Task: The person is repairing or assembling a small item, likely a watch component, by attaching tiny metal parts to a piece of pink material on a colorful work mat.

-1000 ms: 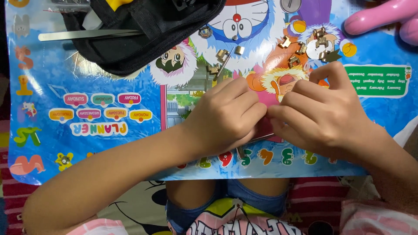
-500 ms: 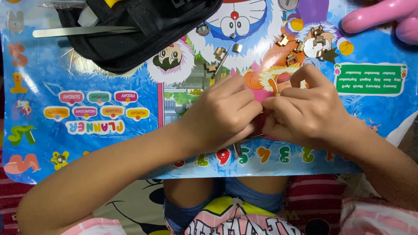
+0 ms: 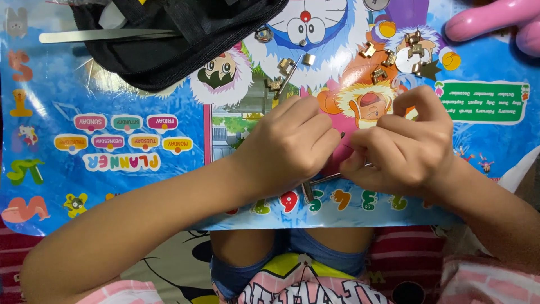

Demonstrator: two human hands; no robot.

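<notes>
My left hand (image 3: 287,149) lies curled, knuckles up, on a colourful cartoon planner mat (image 3: 124,146), with its fingers closed over something I cannot see. My right hand (image 3: 405,149) sits just to its right, fingertips pinched together near the left hand's fingers. A thin metal rod with a small cross-piece end (image 3: 315,184) pokes out below the gap between both hands. The right fingertips appear to hold its far end. What the left hand grips stays hidden.
Several small brass-coloured metal links (image 3: 388,56) lie scattered at the mat's top, more links (image 3: 287,67) nearer the middle. A black zip pouch (image 3: 180,34) and metal tweezers (image 3: 101,35) lie top left. A pink rounded object (image 3: 489,19) sits top right.
Both hands have drawn slightly toward me and a little apart. The metal rod with its cross-piece now shows beneath them; before it was covered.
</notes>
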